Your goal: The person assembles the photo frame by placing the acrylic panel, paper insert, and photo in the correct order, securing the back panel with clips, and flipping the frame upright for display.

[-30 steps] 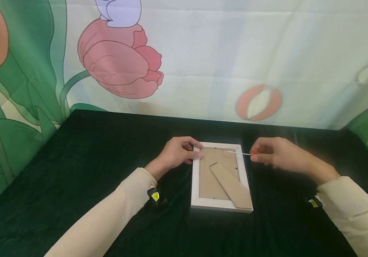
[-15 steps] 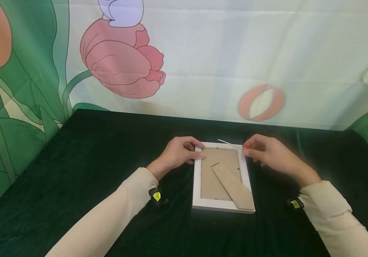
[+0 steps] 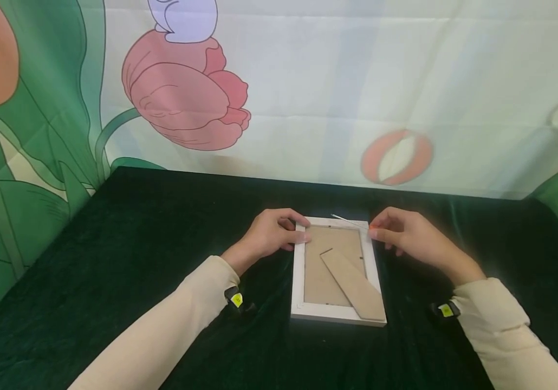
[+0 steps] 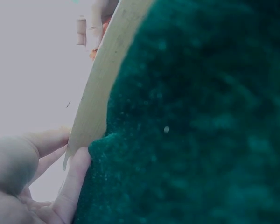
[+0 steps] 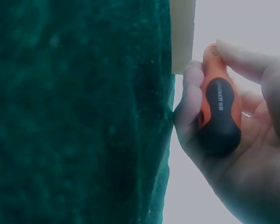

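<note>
A white picture frame (image 3: pixel 298 281) lies face down on the dark green cloth, its brown backing board (image 3: pixel 319 281) and slanted stand leg (image 3: pixel 354 287) showing. My left hand (image 3: pixel 270 234) grips the frame's far left corner, thumb over the back and fingers at the edge. A screwdriver (image 5: pixel 219 105) with an orange and black handle is held in my right hand (image 3: pixel 417 238) at the far right corner. Its thin shaft (image 3: pixel 349 221) crosses above that corner, the tip reaching past the far edge. Whether the shaft touches the frame, I cannot tell.
Dark green velvet cloth (image 3: pixel 162 233) covers the table around the frame. Behind it hangs a pale curtain (image 3: pixel 298 97) printed with flowers and leaves. Small dark tabs (image 3: pixel 361 258) sit along the backing's edges.
My right hand has moved left towards the frame. The screwdriver's tip has swung from over the backing to beyond the frame's far edge. My left hand keeps its grip.
</note>
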`<state>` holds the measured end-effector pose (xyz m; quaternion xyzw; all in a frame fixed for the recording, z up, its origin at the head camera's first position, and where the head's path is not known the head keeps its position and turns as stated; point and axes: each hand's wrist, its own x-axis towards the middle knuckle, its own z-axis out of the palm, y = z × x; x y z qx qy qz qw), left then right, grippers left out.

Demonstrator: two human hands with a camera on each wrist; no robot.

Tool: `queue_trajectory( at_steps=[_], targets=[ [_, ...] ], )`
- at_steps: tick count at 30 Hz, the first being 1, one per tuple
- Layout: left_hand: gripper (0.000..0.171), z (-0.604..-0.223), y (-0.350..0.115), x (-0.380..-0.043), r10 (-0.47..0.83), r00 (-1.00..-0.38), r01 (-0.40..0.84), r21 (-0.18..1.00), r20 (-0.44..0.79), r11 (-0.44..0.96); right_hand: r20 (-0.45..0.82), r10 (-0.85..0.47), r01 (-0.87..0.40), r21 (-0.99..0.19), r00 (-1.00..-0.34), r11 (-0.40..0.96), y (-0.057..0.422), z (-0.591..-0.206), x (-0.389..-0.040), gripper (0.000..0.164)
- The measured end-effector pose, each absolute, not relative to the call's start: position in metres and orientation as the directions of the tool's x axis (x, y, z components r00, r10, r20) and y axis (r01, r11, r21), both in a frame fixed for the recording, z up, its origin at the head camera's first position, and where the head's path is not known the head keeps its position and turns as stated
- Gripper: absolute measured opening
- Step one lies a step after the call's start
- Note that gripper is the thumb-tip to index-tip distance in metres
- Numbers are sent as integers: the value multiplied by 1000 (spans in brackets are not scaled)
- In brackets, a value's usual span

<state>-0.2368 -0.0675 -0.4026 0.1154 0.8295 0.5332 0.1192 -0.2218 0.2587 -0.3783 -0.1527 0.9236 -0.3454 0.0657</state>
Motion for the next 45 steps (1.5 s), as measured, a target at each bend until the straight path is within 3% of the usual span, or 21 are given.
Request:
queue_trajectory(
  at_steps=[14, 45],
  targets=[
    [30, -405, -66, -238, 312, -949, 86, 912, -47, 400, -39, -341, -210, -721, -939, 661, 268, -389, -221, 32],
    [27, -403, -65, -235, 308, -950, 89, 911, -43, 402, -29, -315, -214, -675, -949, 706, 263, -381, -222, 24]
  ],
)
